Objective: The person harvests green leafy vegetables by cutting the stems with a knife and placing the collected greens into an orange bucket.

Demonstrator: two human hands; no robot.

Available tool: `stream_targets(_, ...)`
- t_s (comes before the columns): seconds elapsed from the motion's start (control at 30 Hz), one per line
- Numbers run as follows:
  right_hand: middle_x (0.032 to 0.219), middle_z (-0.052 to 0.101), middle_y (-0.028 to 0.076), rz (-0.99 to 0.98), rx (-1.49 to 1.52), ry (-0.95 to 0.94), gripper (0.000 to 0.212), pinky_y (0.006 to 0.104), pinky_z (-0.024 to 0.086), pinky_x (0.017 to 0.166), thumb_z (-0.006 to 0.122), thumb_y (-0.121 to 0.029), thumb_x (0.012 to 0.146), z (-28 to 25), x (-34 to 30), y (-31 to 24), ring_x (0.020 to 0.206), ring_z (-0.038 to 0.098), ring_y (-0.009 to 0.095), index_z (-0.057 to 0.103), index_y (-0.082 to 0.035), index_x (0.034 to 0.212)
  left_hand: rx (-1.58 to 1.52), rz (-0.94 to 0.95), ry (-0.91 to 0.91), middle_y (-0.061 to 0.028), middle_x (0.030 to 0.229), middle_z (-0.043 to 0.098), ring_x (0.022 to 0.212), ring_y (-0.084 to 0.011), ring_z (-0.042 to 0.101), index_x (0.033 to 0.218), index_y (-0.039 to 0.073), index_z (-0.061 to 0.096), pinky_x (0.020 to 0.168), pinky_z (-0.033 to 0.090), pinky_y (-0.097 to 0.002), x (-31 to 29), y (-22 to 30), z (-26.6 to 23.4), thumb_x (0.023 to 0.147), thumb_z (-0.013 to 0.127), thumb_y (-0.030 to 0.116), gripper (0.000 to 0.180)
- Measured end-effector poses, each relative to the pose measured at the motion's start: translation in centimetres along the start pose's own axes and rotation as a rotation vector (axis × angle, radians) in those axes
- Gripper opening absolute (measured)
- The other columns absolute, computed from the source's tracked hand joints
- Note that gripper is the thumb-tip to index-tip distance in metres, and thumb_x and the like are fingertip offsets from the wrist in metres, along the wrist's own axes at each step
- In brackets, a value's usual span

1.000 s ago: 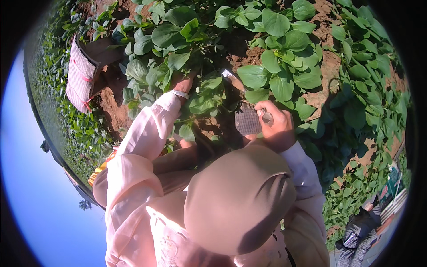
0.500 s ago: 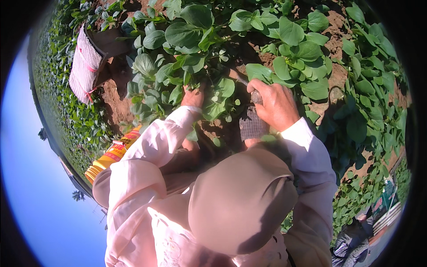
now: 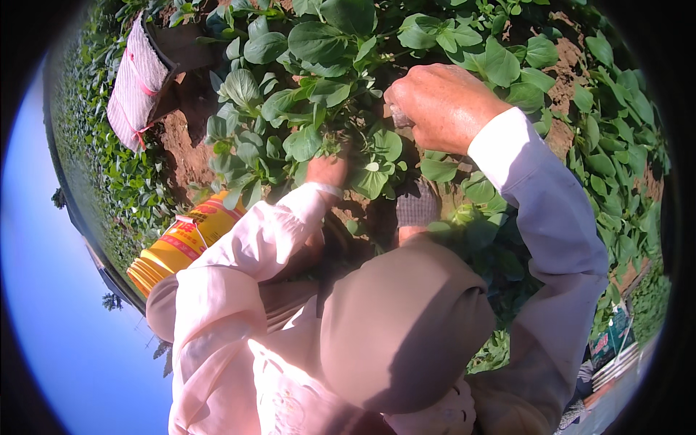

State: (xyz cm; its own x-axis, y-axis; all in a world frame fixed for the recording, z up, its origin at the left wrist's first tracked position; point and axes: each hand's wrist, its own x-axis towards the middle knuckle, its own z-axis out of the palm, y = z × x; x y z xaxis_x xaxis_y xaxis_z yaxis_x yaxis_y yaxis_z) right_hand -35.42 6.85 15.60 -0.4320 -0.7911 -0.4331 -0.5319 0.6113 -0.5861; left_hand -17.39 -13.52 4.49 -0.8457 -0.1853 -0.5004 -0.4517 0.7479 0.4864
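Note:
My right hand (image 3: 446, 105) is closed in a fist, raised over the leafy plants. From the thumb side of the fist shows the pale butt end of a short tool handle (image 3: 400, 117); the rest of the tool is hidden. Among the stems of a broad-leaved green plant (image 3: 312, 101), low to the left, is my left hand (image 3: 328, 171). Leaves and shadow cover its fingers, so its grip cannot be made out. A smaller leafy plant (image 3: 373, 177) grows just right of it.
A grey checked shoe or sock (image 3: 418, 204) rests on the soil in front of me. Yellow stacked buckets (image 3: 170, 254) stand at left. A pinkish padded bundle (image 3: 138, 83) lies farther off. Dense plants (image 3: 609, 145) fill the right; a green box (image 3: 612, 337) is at lower right.
My right hand has lifted up and outward with the handle, its elbow swinging right. My left hand has shifted slightly right and down, still among the leaves.

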Motion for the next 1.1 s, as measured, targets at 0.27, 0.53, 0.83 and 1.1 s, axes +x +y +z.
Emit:
stream_targets(0.27,0.088,0.067,0.013,-0.101,-0.191,-0.224,0.025,0.0423,0.053,0.074,0.061,-0.002,0.07,-1.9,4.7,-1.2,0.086,0.064,0.033,0.069,-0.01,0.093,0.077,0.042,0.064,-0.0175,0.109,0.061,0.104,-0.0355,0.056,0.116,0.007,0.054,0.09,0.044,-0.044,-0.8,1.4,-0.6,0.084,0.05,0.01,0.032)
stream_targets(0.53,0.07,0.061,0.018,-0.038,0.198,0.025,0.026,0.0449,0.047,0.067,0.055,0.006,0.062,3.4,0.5,3.0,0.075,0.059,0.04,0.062,-0.004,0.085,-0.047,-0.095,-0.138,-0.0103,0.125,0.057,0.112,-0.0322,0.051,0.122,0.007,0.054,0.101,0.035,-0.0357,2.0,1.7,-1.5,0.091,0.05,0.034,0.041)
stream_targets(0.83,0.067,0.062,0.014,-0.031,-0.056,0.237,0.019,0.0416,0.05,0.06,0.064,-0.005,0.068,4.1,-3.4,-2.1,0.069,0.064,0.032,0.059,-0.002,0.086,-0.261,-0.198,0.05,-0.0117,0.105,0.065,0.093,-0.0293,0.06,0.112,0.006,0.06,0.087,0.044,-0.0388,2.4,1.1,-0.6,0.085,0.058,0.029,0.035)
stream_targets(1.1,0.065,0.06,0.017,0.05,0.081,0.248,0.036,0.046,0.045,0.057,0.06,0.001,0.066,8.9,-2.5,-1.0,0.062,0.058,0.037,0.058,-0.007,0.102,-0.042,-0.018,0.085,-0.0092,0.096,0.067,0.084,-0.027,0.061,0.104,0.005,0.063,0.08,0.046,-0.0388,2.7,3.5,-1.4,0.085,0.059,0.027,0.029)
